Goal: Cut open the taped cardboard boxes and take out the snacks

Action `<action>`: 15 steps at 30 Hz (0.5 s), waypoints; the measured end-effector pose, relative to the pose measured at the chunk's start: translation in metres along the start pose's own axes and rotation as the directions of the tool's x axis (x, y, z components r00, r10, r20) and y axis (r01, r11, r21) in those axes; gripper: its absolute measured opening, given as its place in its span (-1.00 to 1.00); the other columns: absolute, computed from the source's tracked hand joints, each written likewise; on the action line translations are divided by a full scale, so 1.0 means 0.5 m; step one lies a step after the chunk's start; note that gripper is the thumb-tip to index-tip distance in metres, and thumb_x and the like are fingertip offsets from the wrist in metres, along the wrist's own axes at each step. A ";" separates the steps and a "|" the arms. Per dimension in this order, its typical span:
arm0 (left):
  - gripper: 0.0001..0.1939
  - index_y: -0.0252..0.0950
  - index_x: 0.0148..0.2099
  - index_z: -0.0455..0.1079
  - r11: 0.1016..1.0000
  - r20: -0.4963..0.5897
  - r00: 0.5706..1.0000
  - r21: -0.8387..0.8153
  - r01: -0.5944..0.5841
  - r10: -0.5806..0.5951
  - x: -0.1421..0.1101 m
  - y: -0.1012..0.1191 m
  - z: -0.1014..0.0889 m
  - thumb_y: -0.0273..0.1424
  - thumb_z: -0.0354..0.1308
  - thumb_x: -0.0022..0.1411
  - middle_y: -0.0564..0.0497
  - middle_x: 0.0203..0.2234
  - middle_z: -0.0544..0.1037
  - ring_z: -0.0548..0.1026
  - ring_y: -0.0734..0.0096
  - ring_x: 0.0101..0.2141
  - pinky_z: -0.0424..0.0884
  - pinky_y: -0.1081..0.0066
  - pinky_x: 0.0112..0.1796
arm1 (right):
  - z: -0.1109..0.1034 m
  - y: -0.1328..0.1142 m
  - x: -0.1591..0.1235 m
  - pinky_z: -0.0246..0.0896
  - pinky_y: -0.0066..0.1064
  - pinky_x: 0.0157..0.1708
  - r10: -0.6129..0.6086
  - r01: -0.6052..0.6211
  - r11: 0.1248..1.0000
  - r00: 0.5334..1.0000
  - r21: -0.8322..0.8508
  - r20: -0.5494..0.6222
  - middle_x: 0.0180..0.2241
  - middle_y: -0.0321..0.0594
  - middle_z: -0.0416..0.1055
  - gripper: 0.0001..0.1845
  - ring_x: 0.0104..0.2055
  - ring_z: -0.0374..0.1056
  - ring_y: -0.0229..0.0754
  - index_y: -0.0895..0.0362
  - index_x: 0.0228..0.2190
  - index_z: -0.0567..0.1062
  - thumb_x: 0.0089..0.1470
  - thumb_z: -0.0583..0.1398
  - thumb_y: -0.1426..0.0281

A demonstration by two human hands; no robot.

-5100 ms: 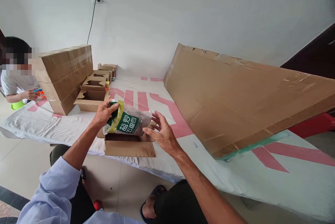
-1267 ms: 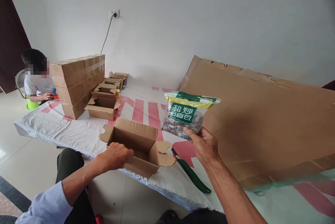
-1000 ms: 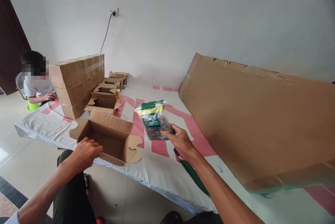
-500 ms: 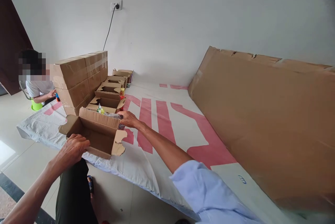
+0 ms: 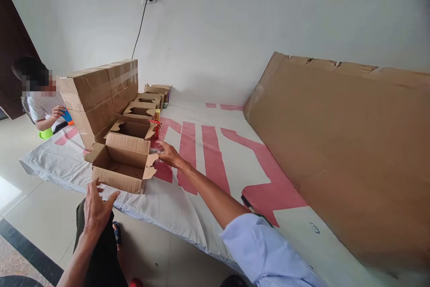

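Observation:
An open cardboard box (image 5: 119, 181) stands at the near edge of the covered table, flaps folded out. Just in front of its near wall, my left hand (image 5: 96, 208) is open, thumb and fingers spread, holding nothing. My right hand (image 5: 170, 156) reaches to the box's far right corner, its fingers closed on the edge of a clear plastic bag of beans (image 5: 155, 150). Most of that bag is hidden behind the box's raised flap and my fingers. Directly behind is another open box (image 5: 132, 129), with a red packet (image 5: 156, 128) at its right end.
More open boxes (image 5: 141, 110) run in a row toward the wall, beside a stack of taped cartons (image 5: 96, 96). A large cardboard sheet (image 5: 336, 143) leans at right. A dark-ended green tool (image 5: 247, 203) lies partly under my sleeve. A person (image 5: 45, 103) sits at far left.
My right hand has carried the bag of beans from the right to behind the box. The box has shifted left, and my left hand has let go of its near wall.

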State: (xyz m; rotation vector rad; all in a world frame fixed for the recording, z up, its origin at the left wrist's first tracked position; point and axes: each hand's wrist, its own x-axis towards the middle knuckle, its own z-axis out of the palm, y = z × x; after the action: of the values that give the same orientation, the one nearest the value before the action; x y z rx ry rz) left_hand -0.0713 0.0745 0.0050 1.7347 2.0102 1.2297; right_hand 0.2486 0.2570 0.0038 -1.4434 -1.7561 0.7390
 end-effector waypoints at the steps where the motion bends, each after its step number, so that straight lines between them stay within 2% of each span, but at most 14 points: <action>1: -0.13 -0.21 0.35 0.25 0.994 0.040 0.995 -0.066 0.091 -0.089 -0.013 -0.001 0.016 0.07 0.40 0.13 -0.18 0.04 0.55 0.66 -0.07 -0.09 0.63 -0.01 -0.16 | -0.006 0.011 -0.018 0.43 -0.16 0.10 0.019 -0.019 1.000 1.000 0.008 -0.013 0.19 0.01 0.56 -0.28 0.09 0.52 0.07 0.09 0.25 0.52 0.07 0.43 0.24; 4: 0.05 -0.22 0.38 0.15 0.927 0.158 0.961 -0.267 0.262 -0.226 -0.027 0.007 0.072 0.14 0.46 0.02 -0.16 -0.02 0.59 0.69 0.00 -0.19 0.62 0.13 -0.28 | -0.020 0.042 -0.086 0.47 -0.15 0.05 0.063 -0.062 0.997 0.998 0.041 -0.029 0.23 0.05 0.53 -0.24 0.11 0.53 0.08 0.09 0.33 0.45 0.18 0.38 0.12; 8: -0.07 -0.24 0.20 0.19 0.803 0.255 0.919 -0.452 0.389 -0.302 -0.008 0.032 0.143 0.13 0.52 0.00 -0.16 -0.15 0.62 0.67 0.11 -0.30 0.57 0.29 -0.42 | -0.021 0.075 -0.166 0.51 -0.18 -0.01 0.094 -0.092 0.993 0.995 0.080 -0.020 0.18 0.03 0.56 -0.28 0.06 0.56 0.03 0.07 0.32 0.47 0.20 0.38 0.14; 11: -0.15 -0.21 0.09 0.19 0.752 0.264 0.898 -0.491 0.440 -0.353 0.008 0.048 0.177 0.05 0.57 0.00 -0.19 -0.16 0.62 0.65 0.12 -0.27 0.56 0.35 -0.47 | -0.003 0.088 -0.192 0.52 -0.19 -0.03 0.104 -0.103 0.989 0.995 0.108 0.003 0.11 0.00 0.60 -0.32 0.00 0.58 -0.01 0.07 0.27 0.51 0.16 0.41 0.21; 15: -0.12 -0.22 0.20 0.19 0.723 0.271 0.886 -0.512 0.464 -0.377 0.024 0.060 0.192 -0.06 0.61 0.03 -0.26 -0.08 0.61 0.66 0.05 -0.16 0.60 0.35 -0.43 | 0.028 0.085 -0.194 0.52 -0.13 0.02 0.082 -0.082 0.987 0.997 0.139 0.006 0.08 -0.04 0.63 -0.37 -0.02 0.59 -0.01 0.03 0.23 0.54 0.14 0.41 0.25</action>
State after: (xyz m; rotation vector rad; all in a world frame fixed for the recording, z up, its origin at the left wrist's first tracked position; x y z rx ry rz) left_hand 0.0082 0.1264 -0.0303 0.9760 1.5915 1.3035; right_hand 0.2707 0.1709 -0.0557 -1.4273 -1.6201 0.8872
